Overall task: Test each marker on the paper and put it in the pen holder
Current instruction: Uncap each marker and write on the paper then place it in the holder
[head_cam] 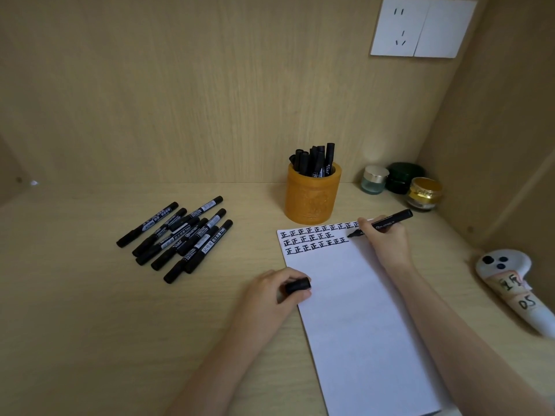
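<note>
- Hard to read: the paper's (360,310) lower end is cut off by the frame. So is the white handheld device (507,280) on the right.
- The right hand (387,240) covers the end of the top row of marks.
- We cannot tell if the marker (389,222) tip touches the paper.
- Counts: three rows of black marks at the top of the paper.
- About eight capped markers in the loose pile (177,235) on the desk (75,295), left. They overlap, so the count is not exact.
- The bunch in the orange pen holder (312,199) behind the paper is too tight to count.
- Three jars (402,178) in the right corner, one wall socket (420,27).
- Left hand (267,298): fingers curled round a black cap (297,286), at the paper's left edge.
- Right hand: pinches the uncapped marker, tip pointing down at the right end of the rows.
</note>
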{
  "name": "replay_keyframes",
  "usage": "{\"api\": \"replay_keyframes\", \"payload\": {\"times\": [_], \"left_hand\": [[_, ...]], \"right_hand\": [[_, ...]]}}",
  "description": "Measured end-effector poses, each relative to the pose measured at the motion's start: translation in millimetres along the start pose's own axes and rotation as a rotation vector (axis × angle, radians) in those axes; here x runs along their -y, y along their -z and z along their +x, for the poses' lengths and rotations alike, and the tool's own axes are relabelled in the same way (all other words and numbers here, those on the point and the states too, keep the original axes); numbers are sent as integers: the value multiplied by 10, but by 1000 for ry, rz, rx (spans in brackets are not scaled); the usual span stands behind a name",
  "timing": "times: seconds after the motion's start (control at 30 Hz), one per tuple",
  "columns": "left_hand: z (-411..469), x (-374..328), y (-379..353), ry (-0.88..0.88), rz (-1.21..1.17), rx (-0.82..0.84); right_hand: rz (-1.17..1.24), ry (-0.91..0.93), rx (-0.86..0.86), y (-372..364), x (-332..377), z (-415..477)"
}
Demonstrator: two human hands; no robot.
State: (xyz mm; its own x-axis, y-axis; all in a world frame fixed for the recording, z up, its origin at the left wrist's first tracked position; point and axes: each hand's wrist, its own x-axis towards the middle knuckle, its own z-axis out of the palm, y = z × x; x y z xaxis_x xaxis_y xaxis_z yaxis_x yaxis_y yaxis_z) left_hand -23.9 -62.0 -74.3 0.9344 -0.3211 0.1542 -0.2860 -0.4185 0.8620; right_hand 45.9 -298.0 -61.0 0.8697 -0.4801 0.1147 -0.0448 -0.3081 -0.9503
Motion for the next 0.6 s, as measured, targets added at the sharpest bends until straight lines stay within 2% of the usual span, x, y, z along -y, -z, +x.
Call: {"api": "replay_keyframes", "payload": {"times": [0.2,0.6], "left_hand": [[-1,-1,1,2,-1,-1],[-13,-33,8,-9,-2,-2]], "right_hand": [[-4,5,-58,-8,-16,23],[-6,10,-38,3,20,-14]]}}
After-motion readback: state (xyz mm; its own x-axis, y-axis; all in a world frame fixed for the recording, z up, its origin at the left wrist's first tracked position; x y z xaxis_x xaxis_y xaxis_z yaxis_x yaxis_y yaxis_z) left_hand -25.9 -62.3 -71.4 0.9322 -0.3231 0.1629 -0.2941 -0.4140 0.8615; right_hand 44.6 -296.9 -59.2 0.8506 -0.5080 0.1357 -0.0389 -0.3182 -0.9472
